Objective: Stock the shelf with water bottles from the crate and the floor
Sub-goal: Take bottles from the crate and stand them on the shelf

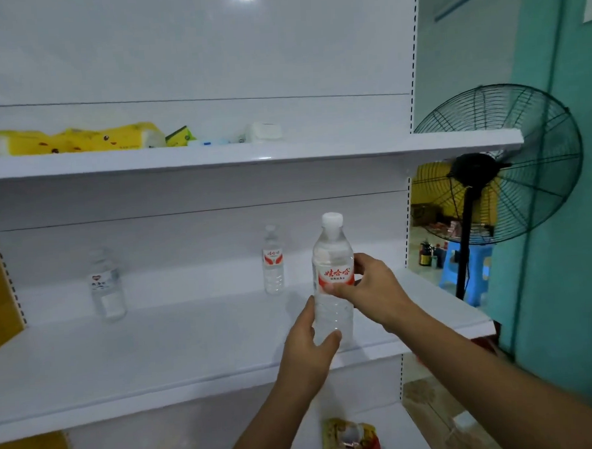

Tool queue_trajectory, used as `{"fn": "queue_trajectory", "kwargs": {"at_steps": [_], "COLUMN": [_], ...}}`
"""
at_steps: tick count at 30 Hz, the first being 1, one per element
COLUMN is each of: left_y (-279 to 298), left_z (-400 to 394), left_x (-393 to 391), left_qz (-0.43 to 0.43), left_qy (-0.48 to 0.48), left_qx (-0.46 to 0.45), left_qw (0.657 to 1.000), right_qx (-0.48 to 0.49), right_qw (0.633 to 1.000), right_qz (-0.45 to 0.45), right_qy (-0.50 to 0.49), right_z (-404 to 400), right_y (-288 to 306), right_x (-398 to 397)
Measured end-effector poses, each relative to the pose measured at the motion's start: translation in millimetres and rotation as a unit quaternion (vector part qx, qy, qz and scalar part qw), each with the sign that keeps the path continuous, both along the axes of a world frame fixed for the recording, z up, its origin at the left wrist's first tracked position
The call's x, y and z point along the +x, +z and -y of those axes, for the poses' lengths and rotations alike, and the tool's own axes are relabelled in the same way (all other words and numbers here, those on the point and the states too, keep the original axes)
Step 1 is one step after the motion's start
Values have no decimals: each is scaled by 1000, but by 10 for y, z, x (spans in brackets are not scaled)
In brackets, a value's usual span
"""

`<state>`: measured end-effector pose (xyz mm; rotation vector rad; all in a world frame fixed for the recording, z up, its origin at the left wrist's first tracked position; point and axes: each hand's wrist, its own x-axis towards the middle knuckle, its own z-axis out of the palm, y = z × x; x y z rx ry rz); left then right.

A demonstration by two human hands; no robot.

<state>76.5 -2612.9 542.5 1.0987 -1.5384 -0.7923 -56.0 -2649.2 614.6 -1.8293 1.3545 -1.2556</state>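
Observation:
A clear water bottle [331,256] with a white cap and a red and white label stands upright near the front edge of the middle white shelf [177,337]. My left hand [308,347] grips its lower body. My right hand [370,289] pinches it at the label. Two more water bottles stand farther back on the same shelf: one [272,260] just left of the held bottle, another [107,285] toward the left. The crate and the floor bottles are out of sight.
The upper shelf [318,149] carries yellow tissue packs [70,140] and small boxes. A black standing fan [504,165] is to the right beside a teal wall and a blue stool [468,270]. Packaged goods [350,441] lie on the shelf below.

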Motion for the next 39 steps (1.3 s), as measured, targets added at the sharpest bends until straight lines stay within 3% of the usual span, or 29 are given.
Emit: {"fn": "queue_trajectory", "kwargs": {"at_steps": [5,9,17,24,32,39], "left_y": [-231,-501,-861,-938,-944,-915], "left_z": [624,1109,1858,2152,2193,2069], "left_x": [145,369,455,491,517,487], "left_qz": [110,284,400,393,406,375], "left_qy": [54,98,76,63,75,74], "left_qx": [45,137,145,173,169,171], "left_qw": [991,944,902,901,895,908], "right_qx": [20,35,52,23,14,87], "right_qw": [1000,999,998,999,997,996], "right_qz": [-7,-10,27,19,73,-34], "right_qy": [5,0,-8,25,16,-7], "right_z": [826,1518,2953,3820,3841,3450], "right_y": [-281,-480,-874,-899,-1047,-842], "right_x": [95,215,537,797,866,658]}}
